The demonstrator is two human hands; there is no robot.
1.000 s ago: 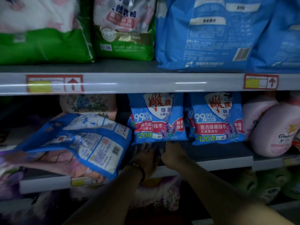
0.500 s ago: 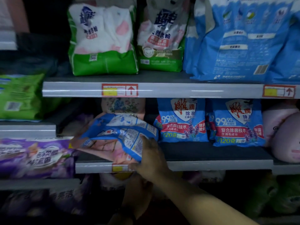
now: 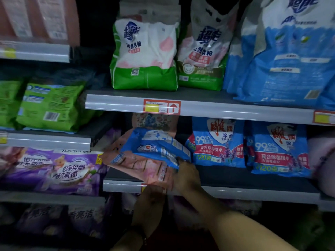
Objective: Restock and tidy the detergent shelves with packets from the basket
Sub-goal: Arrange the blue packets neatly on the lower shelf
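Both hands have shifted left since approx. 1 s ago, from in front of the upright blue pkts to the slumped pile. Well left of the fingers, purple pkts (image 3: 50,169) lie flat on the neighbouring shelf. Next comes the pile: a blue pkt (image 3: 155,147) lies crumpled across a pink pkt (image 3: 137,167), whose front corner overhangs the shelf lip (image 3: 253,194). Left hand (image 3: 150,201) sits below that overhang, at the pink pkt's underside; its fingers are too dark to read, so spread vs. curled can't be told. Right hand (image 3: 186,175) has fingers clamped on the blue pkt's near right corner. Just right of those fingers stand two upright blue pkts (image 3: 216,142). Step in hand looks like tidying, i.e. lifting the fallen blue pkt. Next move prob. needs it raised off the pink one, turned upright & set beside its twins w/o dragging the pink pkt off the lip. Basket isn't in view.
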